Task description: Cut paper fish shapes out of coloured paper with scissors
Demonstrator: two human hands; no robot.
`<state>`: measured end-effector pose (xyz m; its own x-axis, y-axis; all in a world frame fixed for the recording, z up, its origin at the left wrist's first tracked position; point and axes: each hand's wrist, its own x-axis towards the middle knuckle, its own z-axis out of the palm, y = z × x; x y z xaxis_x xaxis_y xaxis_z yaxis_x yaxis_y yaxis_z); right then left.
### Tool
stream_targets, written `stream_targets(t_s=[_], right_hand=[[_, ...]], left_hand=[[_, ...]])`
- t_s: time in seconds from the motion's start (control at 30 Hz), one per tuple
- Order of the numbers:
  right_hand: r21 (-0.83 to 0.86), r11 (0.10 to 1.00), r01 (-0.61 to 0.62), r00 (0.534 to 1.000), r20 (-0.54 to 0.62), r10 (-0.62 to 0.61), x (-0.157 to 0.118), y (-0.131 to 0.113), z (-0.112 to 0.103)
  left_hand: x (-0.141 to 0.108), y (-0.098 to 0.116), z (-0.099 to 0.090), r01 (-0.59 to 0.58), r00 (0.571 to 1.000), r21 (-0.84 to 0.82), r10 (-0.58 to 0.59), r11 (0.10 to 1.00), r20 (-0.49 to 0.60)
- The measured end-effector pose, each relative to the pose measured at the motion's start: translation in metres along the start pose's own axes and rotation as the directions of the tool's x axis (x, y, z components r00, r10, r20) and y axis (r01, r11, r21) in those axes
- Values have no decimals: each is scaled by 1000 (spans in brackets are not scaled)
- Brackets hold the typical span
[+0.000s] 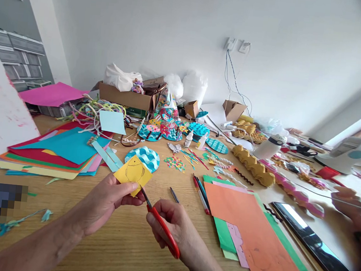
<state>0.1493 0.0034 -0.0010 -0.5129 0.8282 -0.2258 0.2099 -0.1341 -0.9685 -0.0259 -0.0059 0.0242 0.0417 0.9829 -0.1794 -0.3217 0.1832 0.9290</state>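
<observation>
Table (115, 248), bag (119, 77) in box (123, 98), scissors (165, 230), yellow paper (134, 170)

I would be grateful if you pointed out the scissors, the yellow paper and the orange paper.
Scissors (166, 231), head view: on the red handle.
Yellow paper (134, 170), head view: inside the drawn outline.
Orange paper (246, 222), head view: near the sheet's middle.

Matt yellow paper (132, 170), then metal on the scissor blades (147, 198), smooth glossy red plastic on the scissor handles (174, 247). Down to wood grain on the tabletop (118, 251), across matt orange paper (245, 218), over to glossy black on the flat device (312, 240). Now rough egg carton (251, 163), crinkled plastic bag (120, 78), cardboard box (123, 98)!
</observation>
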Motion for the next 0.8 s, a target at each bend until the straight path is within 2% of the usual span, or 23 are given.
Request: stream_targets(t_s=[0.43, 0.8], right_hand=[[2, 1000, 8, 1000, -8, -8, 1, 2, -1], [-65, 998, -12, 999, -34, 10, -2, -1, -1]], left_hand=[[1, -3, -1, -6, 1000, 11, 6, 1000, 24], [0, 0, 2, 5, 1000, 32, -5, 999, 4]])
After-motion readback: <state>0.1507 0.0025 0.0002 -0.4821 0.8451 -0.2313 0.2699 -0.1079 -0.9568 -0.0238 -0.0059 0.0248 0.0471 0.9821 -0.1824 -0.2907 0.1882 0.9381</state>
